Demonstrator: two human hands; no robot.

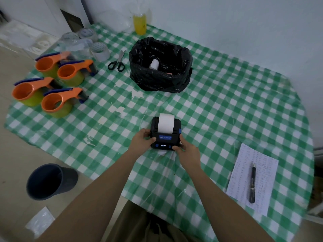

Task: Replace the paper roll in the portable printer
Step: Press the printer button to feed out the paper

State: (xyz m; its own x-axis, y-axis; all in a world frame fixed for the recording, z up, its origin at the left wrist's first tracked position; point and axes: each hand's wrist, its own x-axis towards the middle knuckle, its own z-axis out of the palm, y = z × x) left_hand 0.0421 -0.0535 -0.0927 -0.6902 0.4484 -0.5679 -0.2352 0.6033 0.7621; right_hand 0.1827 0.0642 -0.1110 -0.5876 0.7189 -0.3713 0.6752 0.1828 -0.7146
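Note:
A small black portable printer [165, 139] with blue buttons and a lit display sits on the green checked tablecloth near the table's middle. A strip of white paper [166, 123] curls up out of its lid slot. My left hand [142, 139] grips the printer's left side, thumb on its top. My right hand [187, 151] holds the right front corner. A white paper roll [154, 64] stands inside a box lined with a black bag [160, 79] at the back.
Several orange tape dispensers [52, 84] and clear tape rolls [83, 41] crowd the back left, with scissors [117, 62] beside them. A printed sheet [244, 172] with a black pen [252, 184] lies at right. A dark bin [50, 180] stands on the floor at left. A yellow bottle [139, 23] stands at the back.

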